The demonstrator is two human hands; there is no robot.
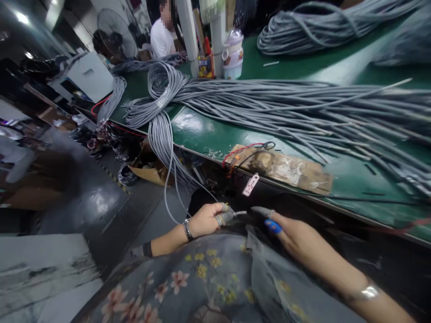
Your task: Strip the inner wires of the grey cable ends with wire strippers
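Observation:
My left hand (210, 218) sits low in front of my lap, its fingers closed in a pinch on the end of a thin grey cable (167, 193) that loops down from the bench. Grey finger covers wrap the fingertips. A watch is on that wrist. My right hand (289, 233) lies just to the right of it, with a grey cover on one fingertip and a blue one on another. Its fingers are stretched toward the cable end, a small gap apart from the left hand. A big bundle of grey cables (286, 107) lies across the green bench (208, 134).
A worn brown pad (289, 169) with red and black wires and a pink tag (250, 185) lies at the bench edge. More cable coils (323, 22) lie at the back. A person in a white shirt (161, 38) sits far off by a fan. Boxes clutter the floor at left.

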